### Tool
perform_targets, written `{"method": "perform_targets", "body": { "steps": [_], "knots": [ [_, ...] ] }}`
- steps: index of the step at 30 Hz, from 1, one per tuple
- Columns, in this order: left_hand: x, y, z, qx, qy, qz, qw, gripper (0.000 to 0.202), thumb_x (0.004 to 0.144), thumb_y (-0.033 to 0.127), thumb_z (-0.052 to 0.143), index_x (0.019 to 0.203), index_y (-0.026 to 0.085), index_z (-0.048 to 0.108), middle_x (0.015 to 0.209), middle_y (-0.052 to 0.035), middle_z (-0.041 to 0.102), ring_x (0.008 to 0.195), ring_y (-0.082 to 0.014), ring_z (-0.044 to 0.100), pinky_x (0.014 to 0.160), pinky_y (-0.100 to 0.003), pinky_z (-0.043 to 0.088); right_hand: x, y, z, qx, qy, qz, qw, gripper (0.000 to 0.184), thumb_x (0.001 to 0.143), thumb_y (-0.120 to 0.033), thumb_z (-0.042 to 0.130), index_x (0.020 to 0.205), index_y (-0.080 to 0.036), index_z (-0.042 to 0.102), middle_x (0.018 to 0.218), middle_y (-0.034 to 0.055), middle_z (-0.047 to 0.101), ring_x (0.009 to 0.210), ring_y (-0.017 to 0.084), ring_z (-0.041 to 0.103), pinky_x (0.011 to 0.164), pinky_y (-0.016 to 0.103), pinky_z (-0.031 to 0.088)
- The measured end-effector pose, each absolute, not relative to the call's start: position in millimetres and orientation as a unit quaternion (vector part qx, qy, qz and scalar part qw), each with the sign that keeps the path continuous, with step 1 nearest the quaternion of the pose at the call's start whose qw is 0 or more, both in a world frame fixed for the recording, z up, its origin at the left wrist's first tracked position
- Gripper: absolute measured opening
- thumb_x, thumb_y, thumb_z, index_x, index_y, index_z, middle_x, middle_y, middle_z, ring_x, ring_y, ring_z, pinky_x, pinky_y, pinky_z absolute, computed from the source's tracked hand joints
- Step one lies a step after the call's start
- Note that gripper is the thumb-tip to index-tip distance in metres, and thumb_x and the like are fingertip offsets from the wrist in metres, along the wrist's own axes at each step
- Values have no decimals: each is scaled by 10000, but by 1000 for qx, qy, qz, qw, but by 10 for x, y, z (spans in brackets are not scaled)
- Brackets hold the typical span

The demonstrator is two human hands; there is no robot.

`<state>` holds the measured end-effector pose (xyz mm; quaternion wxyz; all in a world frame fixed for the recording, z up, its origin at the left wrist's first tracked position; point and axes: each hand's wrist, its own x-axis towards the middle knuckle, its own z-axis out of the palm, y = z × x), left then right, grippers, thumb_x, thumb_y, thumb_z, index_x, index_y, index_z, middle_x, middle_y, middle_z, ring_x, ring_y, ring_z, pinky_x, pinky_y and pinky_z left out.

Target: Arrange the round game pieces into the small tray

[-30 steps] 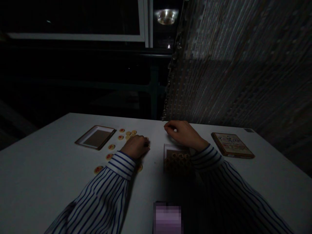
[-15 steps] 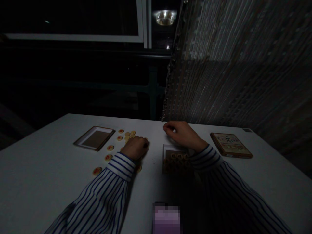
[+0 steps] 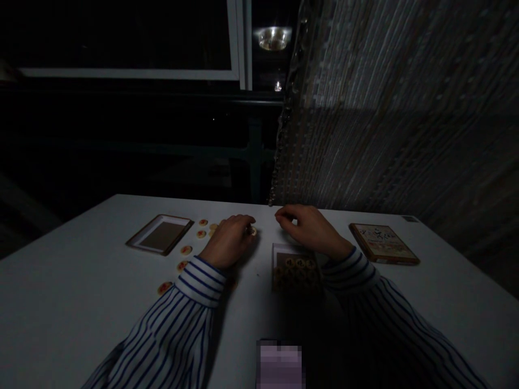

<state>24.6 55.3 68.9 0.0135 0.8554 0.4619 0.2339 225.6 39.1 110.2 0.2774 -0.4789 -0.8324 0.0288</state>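
My left hand (image 3: pixel 229 240) pinches a round Chinese chess piece (image 3: pixel 253 231) between thumb and fingers, just above the table. Underneath and behind that hand lie several pale pieces (image 3: pixel 213 228), largely hidden. A loose column of red-marked pieces (image 3: pixel 186 250) runs down its left side. My right hand (image 3: pixel 308 227) hovers over the far side of an open box (image 3: pixel 274 259), thumb and fingertips brought together with no piece visible in them. Several dark-marked pieces (image 3: pixel 300 263) sit in rows inside this box, its near part deep in shadow.
An open, shallow box part (image 3: pixel 133 242) rests on the white table (image 3: pixel 101 308) at the left. Toward the right lies a closed box with a printed cover (image 3: pixel 383 240). A bead curtain (image 3: pixel 365 135) hangs beyond the table. A pixelated patch (image 3: pixel 279 367) covers something at the near edge.
My left hand has risen off the cluster and shifted slightly right, now with a piece showing at its fingertips. My right hand stays nearly in place. The view has tilted slightly.
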Motion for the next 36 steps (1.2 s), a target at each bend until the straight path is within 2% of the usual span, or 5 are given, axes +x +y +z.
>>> {"method": "perform_targets", "body": {
  "steps": [8,15,21,28,36],
  "knots": [
    [343,404,863,851,420,315,21,291,743,219,513,1029,175,479,923,-52,582,866,-194,536,762,-336,420,2335,260,1056,-486,-822,59,291,204,793,-240,448,890,-201,623,834,20,644,767,147,566,684,247,403],
    [450,257,952,853,393,343,32,268,750,221,521,1010,183,467,910,-45,570,855,-189,529,756,-344,420,2354,187,1042,-474,-805,144,327,186,780,-241,466,844,-181,629,799,16,644,716,126,565,634,232,405],
    [520,194,963,860,380,338,36,233,757,207,511,984,184,463,896,-34,559,844,-177,522,741,-331,420,2324,181,1041,-459,-787,208,356,166,765,-230,485,816,-167,630,789,9,645,737,118,570,655,223,418],
    [567,167,961,868,366,330,55,207,755,205,511,955,189,458,877,-30,556,822,-174,523,722,-329,419,2300,195,990,-449,-762,274,377,191,744,-287,522,827,-156,633,778,29,651,716,131,584,663,252,445],
    [581,177,945,874,363,318,56,208,747,208,523,945,189,464,869,-29,558,822,-176,524,719,-331,422,2283,209,957,-448,-759,284,378,171,725,-255,533,814,-150,634,769,30,651,706,123,584,669,255,444]
  ]
}}
